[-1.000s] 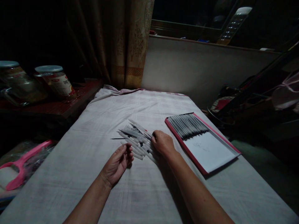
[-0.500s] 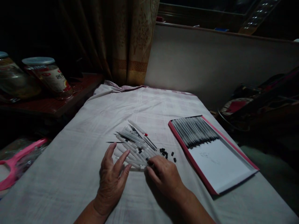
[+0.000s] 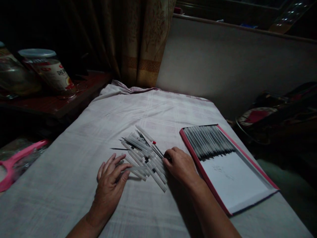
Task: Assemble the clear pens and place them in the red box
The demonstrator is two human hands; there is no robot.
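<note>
On the cloth-covered desk [image 3: 153,109], a red-rimmed box [image 3: 235,178] lies right of both forearms. The left hand [image 3: 110,180] lies flat, fingers spread wide, tips touching the near edge of the pile of pen tubes [image 3: 143,153]. The right hand [image 3: 182,165] is curled at the pile's right edge. I cannot tell what its fingers pinch, and dim light blurs the tubes.

Pen pile [image 3: 143,153] mid-table [image 3: 160,109], L hand [image 3: 109,185] at its near-left edge, R hand [image 3: 182,165] btwn it & tray [image 3: 237,178] w/ pen row [image 3: 209,141] at far end, jars [image 3: 49,71] far left.
</note>
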